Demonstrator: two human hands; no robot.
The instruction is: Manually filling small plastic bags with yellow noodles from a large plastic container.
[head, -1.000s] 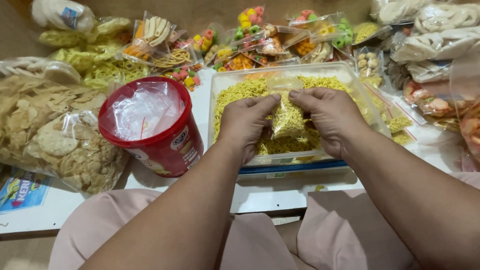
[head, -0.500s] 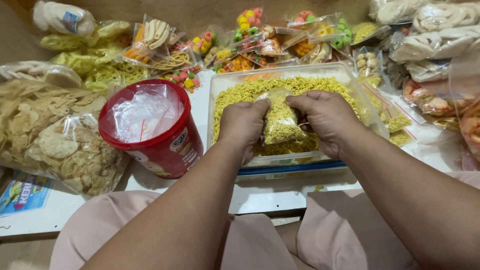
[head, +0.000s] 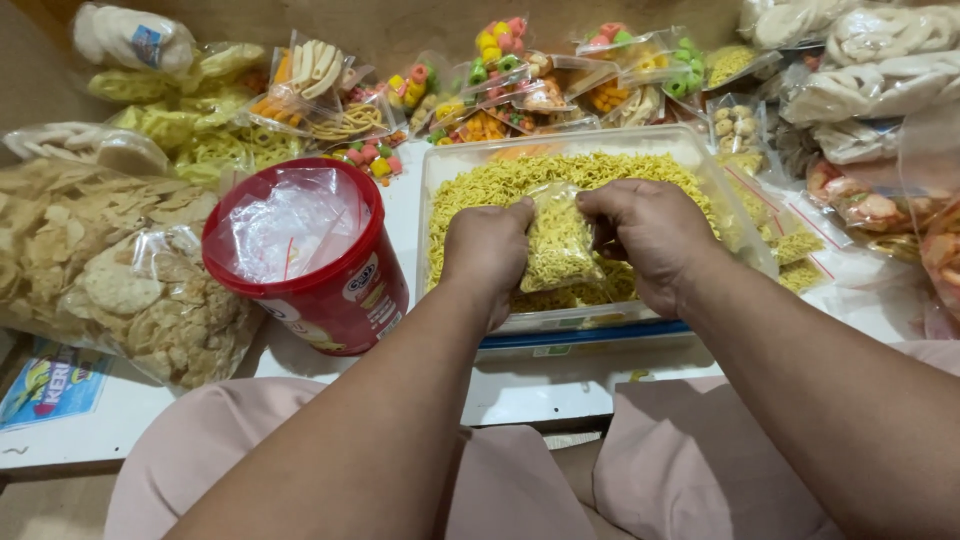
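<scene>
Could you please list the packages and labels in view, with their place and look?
Small clear bag of yellow noodle snack: held by left hand and right hand.
Red round tub: left of the clear tray, plastic-lined, white label.
Clear cracker bags: far left.

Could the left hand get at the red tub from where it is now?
Probably yes. The left hand holds the small noodle bag over the clear tray, and the red tub stands right beside that tray, nothing between them, though the hand would have to let go first.

A red tub [head: 330, 290] lined with clear plastic stands left — beside it big cracker bags [head: 110, 270]; colourful snack packets [head: 480, 95] lie behind.
</scene>
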